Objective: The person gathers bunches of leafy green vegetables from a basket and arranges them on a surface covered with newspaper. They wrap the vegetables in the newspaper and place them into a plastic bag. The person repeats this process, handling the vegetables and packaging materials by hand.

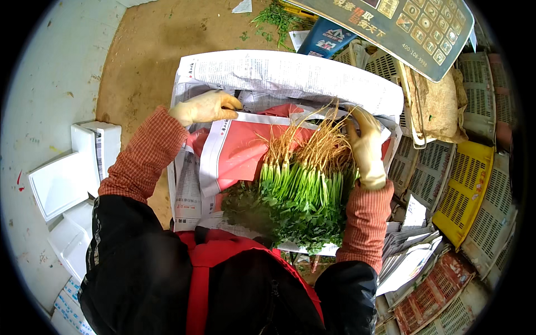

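Note:
A bundle of leafy green herbs with pale stems [305,180] and brown stringy roots [322,146] lies on newspaper, roots pointing away from me and leaves towards me. My left hand [205,108], in an off-white glove, is at the far left of a newspaper sheet with a red page [238,144]. Its thumb and fingers are apart near the sheet's upper edge. My right hand [365,144], gloved alike, is beside the roots on the right, with fingertips among the root ends. Whether it grips anything is unclear. More newspaper [284,75] lines the surroundings and folds over the far side.
A scale's keypad panel [418,33] juts in at upper right. Plastic crates [462,188] line the right side, near a stack of folded newspapers [408,255]. White foam boxes [63,184] stand at left. Loose greens [278,21] lie on the brown floor [142,54].

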Available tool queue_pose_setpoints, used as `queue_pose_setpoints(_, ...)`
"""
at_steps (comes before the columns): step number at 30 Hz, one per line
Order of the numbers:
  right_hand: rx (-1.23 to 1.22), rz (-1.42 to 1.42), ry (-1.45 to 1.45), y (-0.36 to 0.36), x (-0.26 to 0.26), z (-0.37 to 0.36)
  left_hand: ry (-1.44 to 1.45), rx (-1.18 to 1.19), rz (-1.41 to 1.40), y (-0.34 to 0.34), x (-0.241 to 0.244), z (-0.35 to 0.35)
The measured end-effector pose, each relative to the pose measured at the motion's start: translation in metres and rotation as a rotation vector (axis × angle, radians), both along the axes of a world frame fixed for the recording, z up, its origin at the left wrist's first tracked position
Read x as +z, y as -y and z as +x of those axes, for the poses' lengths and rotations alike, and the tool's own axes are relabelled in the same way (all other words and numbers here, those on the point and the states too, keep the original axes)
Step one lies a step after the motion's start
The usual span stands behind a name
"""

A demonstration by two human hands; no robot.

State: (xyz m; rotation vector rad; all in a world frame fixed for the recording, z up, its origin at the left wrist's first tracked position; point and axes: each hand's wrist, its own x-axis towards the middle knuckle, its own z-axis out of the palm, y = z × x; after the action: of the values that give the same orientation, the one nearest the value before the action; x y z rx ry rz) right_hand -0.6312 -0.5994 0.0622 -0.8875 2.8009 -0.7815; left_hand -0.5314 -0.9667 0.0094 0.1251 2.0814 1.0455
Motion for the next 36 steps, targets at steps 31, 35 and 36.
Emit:
queue_pose_setpoints(31, 0.311, 0.15, 0.315, 0.07, -0.013, -0.022, -0.537, 0.318, -0.02, -0.165, 0.072, 0.101)
queue_pose_setpoints(35, 0.297, 0.19, 0.267, 0.074, -0.012, -0.015, -0.525, 0.47, 0.213, -0.169, 0.04, 0.094)
queue_pose_setpoints(36, 0.278, 0.164, 0.292, 0.073, -0.011, -0.016, -0.274, 0.55, 0.328, -0.158, 0.033, 0.086)
